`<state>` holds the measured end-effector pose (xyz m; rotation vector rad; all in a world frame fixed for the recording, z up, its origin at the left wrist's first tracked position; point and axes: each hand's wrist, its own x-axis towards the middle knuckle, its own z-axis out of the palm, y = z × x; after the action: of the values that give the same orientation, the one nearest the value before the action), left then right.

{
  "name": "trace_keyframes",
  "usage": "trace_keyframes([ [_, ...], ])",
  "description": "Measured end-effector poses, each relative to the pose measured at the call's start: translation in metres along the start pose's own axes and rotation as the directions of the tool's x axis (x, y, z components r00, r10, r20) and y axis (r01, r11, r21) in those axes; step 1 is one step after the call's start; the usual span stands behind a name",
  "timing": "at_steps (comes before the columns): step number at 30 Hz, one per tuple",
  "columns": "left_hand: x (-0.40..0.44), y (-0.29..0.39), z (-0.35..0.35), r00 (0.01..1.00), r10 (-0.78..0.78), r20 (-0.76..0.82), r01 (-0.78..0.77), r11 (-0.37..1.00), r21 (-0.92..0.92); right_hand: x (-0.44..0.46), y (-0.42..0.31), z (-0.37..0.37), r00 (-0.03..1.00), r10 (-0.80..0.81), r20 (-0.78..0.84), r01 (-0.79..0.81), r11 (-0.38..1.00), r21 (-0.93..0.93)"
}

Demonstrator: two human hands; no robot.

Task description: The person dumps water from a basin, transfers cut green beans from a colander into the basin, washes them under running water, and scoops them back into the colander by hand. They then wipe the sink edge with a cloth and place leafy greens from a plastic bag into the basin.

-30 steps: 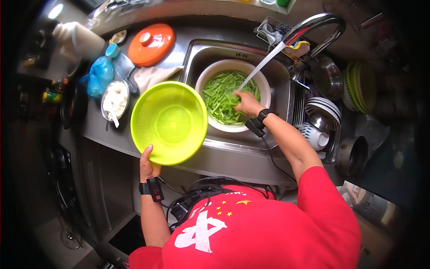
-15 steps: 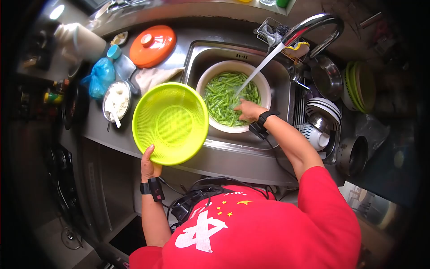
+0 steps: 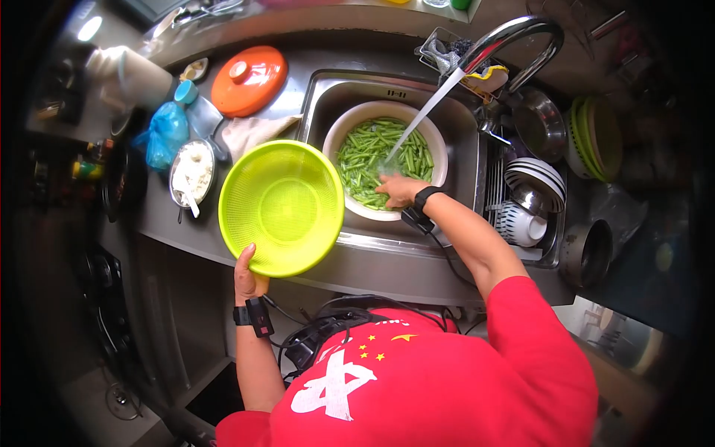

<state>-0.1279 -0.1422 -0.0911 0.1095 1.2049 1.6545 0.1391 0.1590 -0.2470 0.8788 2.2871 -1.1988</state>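
My left hand (image 3: 248, 276) grips the near rim of a lime-green strainer basket (image 3: 281, 208), tilted so its inside faces me. Inside the sink (image 3: 316, 97) stands a cream-coloured basin (image 3: 339, 127) with cut green stalks (image 3: 381, 149) in water. Water runs from the curved faucet (image 3: 514, 30) onto the stalks. My right hand (image 3: 398, 190) is over the near right part of the basin, its fingertips among the stalks; whether they pinch any is hidden.
An orange lid (image 3: 257, 86), a beige cloth (image 3: 253, 132), a blue bag (image 3: 165, 138) and an oval dish of white food (image 3: 192, 171) lie left of the sink. Right of it are stacked bowls (image 3: 532, 182), a metal pan (image 3: 538, 123) and a pot (image 3: 585, 253).
My right hand has moved left and slightly nearer to me within the basin. The green stalks have shifted in the water. My left hand still holds the strainer basket in nearly the same place.
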Motion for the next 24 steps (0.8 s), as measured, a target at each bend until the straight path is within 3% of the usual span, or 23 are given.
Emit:
trace_keyframes([
  [2,0.000,-0.001,0.000,1.000,-0.011,0.009,0.011,1.000,-0.010,-0.017,0.002,-0.010,0.983,-0.081,-0.165,0.110,0.978,0.176],
  [4,-0.002,0.001,0.004,1.000,-0.025,0.006,0.026,0.999,-0.046,-0.053,-0.007,-0.030,0.862,-0.250,-0.440,0.314,0.946,0.077],
  [5,-0.002,0.001,0.005,1.000,-0.015,-0.005,0.015,0.999,-0.045,-0.066,-0.007,-0.033,0.781,-0.188,-0.596,0.367,0.910,0.194],
  [7,-0.003,0.001,0.007,1.000,0.005,-0.020,-0.006,0.999,-0.037,-0.102,-0.008,-0.053,0.760,0.163,-0.629,0.159,0.892,0.423],
  [8,-0.002,0.001,0.007,1.000,0.006,-0.015,-0.006,0.999,-0.037,-0.113,-0.001,-0.053,0.654,0.248,-0.715,0.332,0.755,0.565],
  [10,-0.002,0.001,0.007,1.000,0.007,-0.003,-0.007,0.999,-0.035,-0.141,0.023,-0.065,0.598,0.393,-0.698,0.335,0.669,0.663],
  [14,-0.003,0.001,0.006,1.000,-0.009,-0.023,0.008,0.999,-0.039,-0.183,0.048,-0.094,0.417,0.557,-0.718,0.262,0.683,0.682],
  [16,-0.002,0.001,0.005,1.000,-0.023,-0.021,0.022,0.999,-0.048,-0.193,0.068,-0.107,0.378,0.570,-0.730,0.285,0.679,0.677],
  [18,-0.001,-0.001,0.003,1.000,-0.004,-0.022,0.003,0.999,-0.049,-0.206,0.071,-0.127,0.443,0.537,-0.718,0.168,0.737,0.654],
  [20,-0.002,-0.001,0.004,1.000,0.003,-0.025,-0.005,0.999,-0.049,-0.207,0.079,-0.143,0.379,0.528,-0.760,0.198,0.756,0.624],
  [21,-0.002,0.000,0.005,1.000,0.004,-0.025,-0.005,0.999,-0.052,-0.208,0.080,-0.150,0.426,0.556,-0.714,0.171,0.725,0.667],
  [24,-0.002,0.000,0.006,0.999,0.007,-0.037,-0.009,0.999,-0.047,-0.181,0.051,-0.141,0.405,0.532,-0.744,0.139,0.768,0.625],
])
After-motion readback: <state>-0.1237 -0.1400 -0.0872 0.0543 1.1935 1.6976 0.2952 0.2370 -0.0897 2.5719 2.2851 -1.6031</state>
